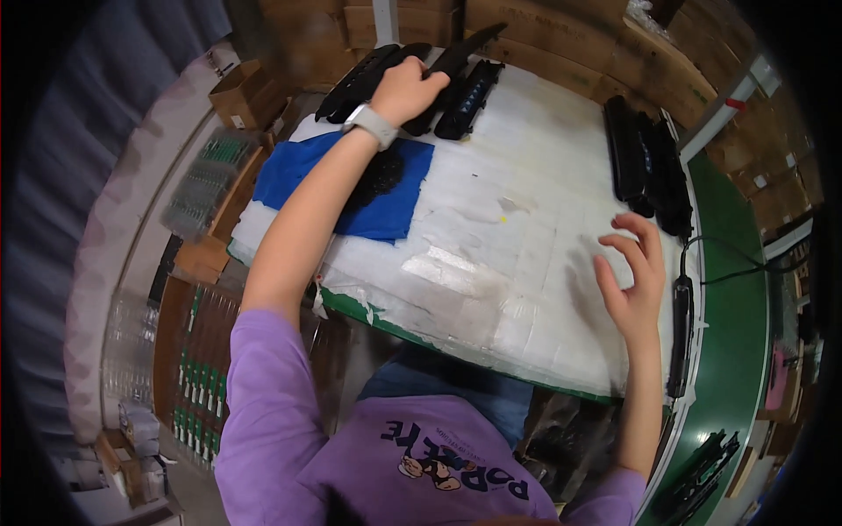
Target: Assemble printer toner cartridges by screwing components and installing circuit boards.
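Note:
At the far left of the white-covered table (544, 175), my left hand (408, 92) is closed on a long black plastic part (469, 51), its far end tilted up to the right. Other long black parts lie beside it: one on the left (355, 83) and one on the right (471, 101) with small light marks along it. Over the table's right side hovers my right hand (636, 276), fingers curled but apart, holding nothing. Below my left wrist, a blue cloth (399, 215) bears a heap of small black pieces (379, 180), too small to name.
More long black parts (645, 162) lie along the right edge. Nearer, a slim black bar (681, 337) lies close to a black cable (741, 274). Cardboard boxes (561, 44) stand behind the table. Trays of green-and-white pieces (200, 386) are at the left; a green surface (724, 351) adjoins the right.

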Tool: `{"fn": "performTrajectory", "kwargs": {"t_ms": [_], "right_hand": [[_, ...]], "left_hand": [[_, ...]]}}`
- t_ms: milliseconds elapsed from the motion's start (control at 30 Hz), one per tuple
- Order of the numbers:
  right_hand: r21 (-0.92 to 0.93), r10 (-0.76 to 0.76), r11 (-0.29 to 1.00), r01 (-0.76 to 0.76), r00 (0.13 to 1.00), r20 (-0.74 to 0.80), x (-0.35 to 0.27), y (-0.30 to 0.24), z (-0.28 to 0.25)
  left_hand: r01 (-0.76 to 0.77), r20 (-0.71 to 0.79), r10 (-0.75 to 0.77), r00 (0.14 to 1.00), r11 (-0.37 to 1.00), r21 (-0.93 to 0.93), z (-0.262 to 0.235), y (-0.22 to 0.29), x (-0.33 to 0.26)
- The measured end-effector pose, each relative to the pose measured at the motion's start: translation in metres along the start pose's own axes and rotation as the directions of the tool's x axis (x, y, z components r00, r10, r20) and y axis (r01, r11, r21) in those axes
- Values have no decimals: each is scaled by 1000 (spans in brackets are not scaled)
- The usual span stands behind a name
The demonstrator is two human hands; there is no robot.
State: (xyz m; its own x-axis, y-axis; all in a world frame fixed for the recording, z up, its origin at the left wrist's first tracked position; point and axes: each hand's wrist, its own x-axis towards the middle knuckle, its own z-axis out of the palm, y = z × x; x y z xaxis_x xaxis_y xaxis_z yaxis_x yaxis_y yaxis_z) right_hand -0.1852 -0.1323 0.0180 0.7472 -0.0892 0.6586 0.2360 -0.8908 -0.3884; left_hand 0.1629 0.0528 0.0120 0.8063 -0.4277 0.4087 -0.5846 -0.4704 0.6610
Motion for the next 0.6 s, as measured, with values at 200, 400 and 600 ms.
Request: {"fn": "performTrajectory", "kwargs": {"t_ms": [200, 400, 600], "right_hand": [[76, -31, 997, 30, 999, 15, 22, 3, 17], [-411, -252, 852, 326, 941, 225, 35, -17, 11], [82, 10, 994, -75, 791, 612, 8, 0, 16]], "left_hand": [[391, 534, 100, 840, 572, -722, -33, 54, -54], [676, 887, 280, 367, 575, -461, -12, 64, -112], [227, 687, 145, 712, 878, -421, -5, 70, -81]]}}
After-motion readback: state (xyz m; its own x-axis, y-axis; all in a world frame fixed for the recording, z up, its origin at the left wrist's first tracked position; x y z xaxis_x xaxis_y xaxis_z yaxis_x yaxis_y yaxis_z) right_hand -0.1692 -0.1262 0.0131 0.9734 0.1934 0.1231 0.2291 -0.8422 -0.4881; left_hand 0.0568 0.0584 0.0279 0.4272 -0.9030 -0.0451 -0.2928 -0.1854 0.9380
